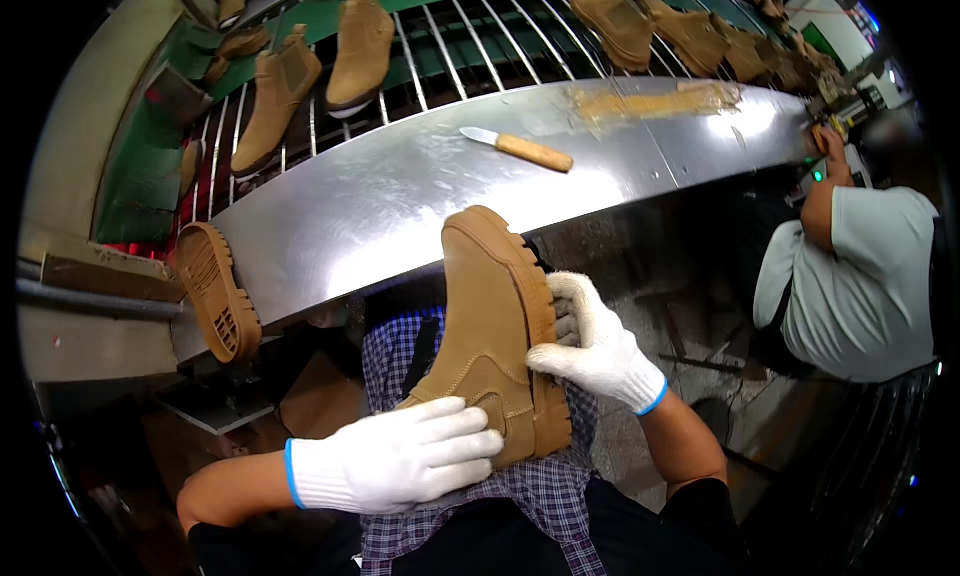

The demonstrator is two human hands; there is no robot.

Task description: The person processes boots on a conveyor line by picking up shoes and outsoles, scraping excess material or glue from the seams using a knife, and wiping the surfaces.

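Note:
A tan ankle boot (485, 326) with a chunky lugged sole lies tilted over my lap, its toe toward the bench and its sole to the right. My right hand (595, 346), in a white knit glove with a blue cuff, grips the sole's edge at mid-length, thumb on the near side and fingers curled behind. Across the ankle and heel lies my left hand (405, 458), gloved the same way, holding the boot with its fingers side by side. The boot's shaft is mostly hidden by that hand.
On the metal bench (400, 196) lies a wooden-handled knife (533, 153). A loose tan sole (218, 294) leans at the bench's left end. Beyond, several boots (360, 51) stand on a rack of metal rods (465, 51). At right, a person in a pale shirt (865, 276) works nearby.

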